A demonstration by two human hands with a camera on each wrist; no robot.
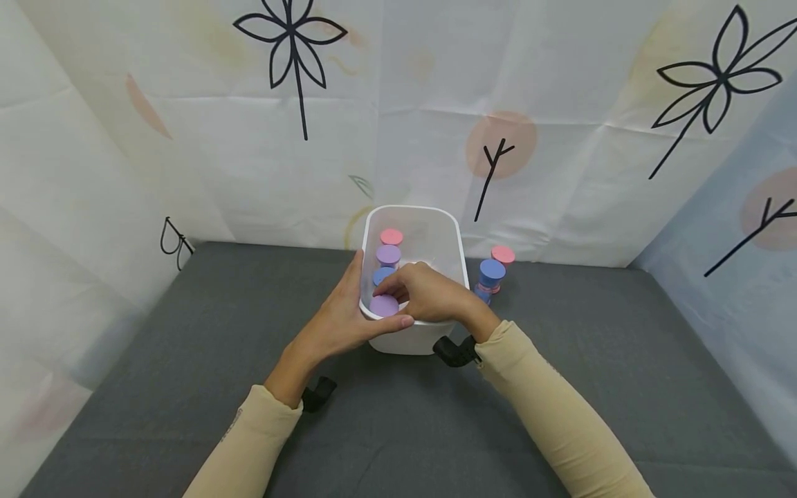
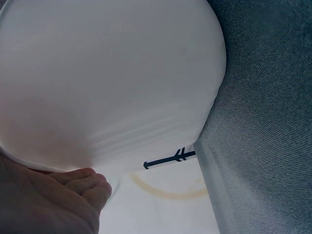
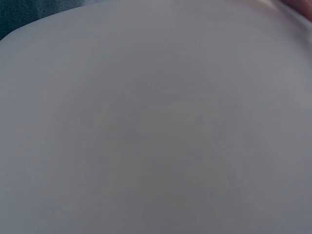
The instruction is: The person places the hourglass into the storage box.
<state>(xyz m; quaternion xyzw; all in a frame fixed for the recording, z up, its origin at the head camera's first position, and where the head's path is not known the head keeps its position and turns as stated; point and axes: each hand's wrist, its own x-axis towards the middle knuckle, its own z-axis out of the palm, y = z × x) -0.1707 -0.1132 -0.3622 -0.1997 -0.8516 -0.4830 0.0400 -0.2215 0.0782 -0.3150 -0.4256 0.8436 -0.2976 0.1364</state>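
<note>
A white plastic bin (image 1: 414, 339) stands near the back of the table. My left hand (image 1: 339, 321) holds its front left corner, with the thumb along the front rim and the fingers against the left wall. In the left wrist view, the left fingers (image 2: 87, 187) lie against the bin's outside. My right hand (image 1: 426, 294) reaches into the bin, its curled fingers at a purple round-topped container (image 1: 384, 306); the thumb's contact is hidden. Behind that, along the left wall, are a blue top (image 1: 383, 275), another purple top (image 1: 388, 255) and a pink top (image 1: 391, 236).
Right of the bin stand more round-topped containers, a blue one (image 1: 492, 271) and a pink one (image 1: 502, 254) among them, partly overlapping. A grey cloth (image 1: 205, 360) covers the table. A patterned white curtain (image 1: 423, 159) hangs behind. Bin wall (image 3: 156, 126) fills the right wrist view.
</note>
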